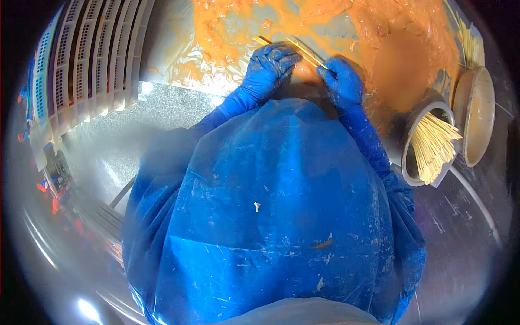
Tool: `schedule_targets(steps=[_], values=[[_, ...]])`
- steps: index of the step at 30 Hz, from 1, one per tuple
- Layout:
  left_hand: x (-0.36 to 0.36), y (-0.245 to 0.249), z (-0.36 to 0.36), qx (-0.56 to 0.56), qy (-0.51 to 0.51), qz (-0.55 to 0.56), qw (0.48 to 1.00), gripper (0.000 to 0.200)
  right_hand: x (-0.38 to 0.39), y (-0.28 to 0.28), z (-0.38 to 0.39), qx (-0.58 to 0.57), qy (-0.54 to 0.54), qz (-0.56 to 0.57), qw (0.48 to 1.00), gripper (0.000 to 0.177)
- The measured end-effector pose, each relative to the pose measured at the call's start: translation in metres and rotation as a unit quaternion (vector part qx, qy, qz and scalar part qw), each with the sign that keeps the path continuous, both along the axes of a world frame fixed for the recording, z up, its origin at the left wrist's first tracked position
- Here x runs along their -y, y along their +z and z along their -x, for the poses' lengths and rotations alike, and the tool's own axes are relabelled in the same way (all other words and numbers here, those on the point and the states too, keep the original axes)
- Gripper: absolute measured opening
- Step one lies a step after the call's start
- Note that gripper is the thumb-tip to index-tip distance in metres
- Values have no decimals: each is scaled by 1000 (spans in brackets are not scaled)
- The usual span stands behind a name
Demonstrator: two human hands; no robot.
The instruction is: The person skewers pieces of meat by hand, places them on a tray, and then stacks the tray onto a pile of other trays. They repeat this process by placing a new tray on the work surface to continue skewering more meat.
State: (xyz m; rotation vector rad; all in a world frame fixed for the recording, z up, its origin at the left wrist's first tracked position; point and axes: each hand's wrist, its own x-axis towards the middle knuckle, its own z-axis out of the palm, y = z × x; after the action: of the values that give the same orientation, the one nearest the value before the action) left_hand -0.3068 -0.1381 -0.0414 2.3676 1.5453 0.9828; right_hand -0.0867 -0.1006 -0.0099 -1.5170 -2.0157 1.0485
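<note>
My left hand (273, 64), in a blue glove, is closed with its fingers curled. A short piece of a thin wooden skewer (262, 40) sticks out beyond its knuckles. Two or so pale bamboo skewers (306, 52) slant between the hands, their far ends by my left fingertips. My right hand (342, 81), also gloved in blue, pinches the near ends of these skewers. Orange, sauce-coated raw meat (227, 32) is spread over the metal work surface (170, 43) around both hands. Whatever lies inside my left palm is hidden.
A metal pot (416, 142) on its side holds a bundle of bamboo skewers (433, 146) at the right. Beside it stands a round basin (476, 116). More meat (374, 19) is heaped at upper right. Stacked white plastic crates (89, 59) stand at left.
</note>
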Motion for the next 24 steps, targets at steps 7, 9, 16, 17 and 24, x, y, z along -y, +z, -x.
schedule_targets(steps=[7,9,16,17,24], values=[[-1,4,-1,15,2,9,1000,29,-10,9,10,93,-13,59,994,26],[-1,4,-2,14,3,7,1000,29,-13,7,11,91,-22,56,994,28],[-5,2,-10,21,11,13,1000,26,-28,3,19,157,4,-5,988,37],[-5,3,-11,14,16,10,1000,26,-31,1,20,157,2,-5,988,37],[-4,4,-11,31,29,20,999,24,-32,4,7,156,-6,19,988,34]])
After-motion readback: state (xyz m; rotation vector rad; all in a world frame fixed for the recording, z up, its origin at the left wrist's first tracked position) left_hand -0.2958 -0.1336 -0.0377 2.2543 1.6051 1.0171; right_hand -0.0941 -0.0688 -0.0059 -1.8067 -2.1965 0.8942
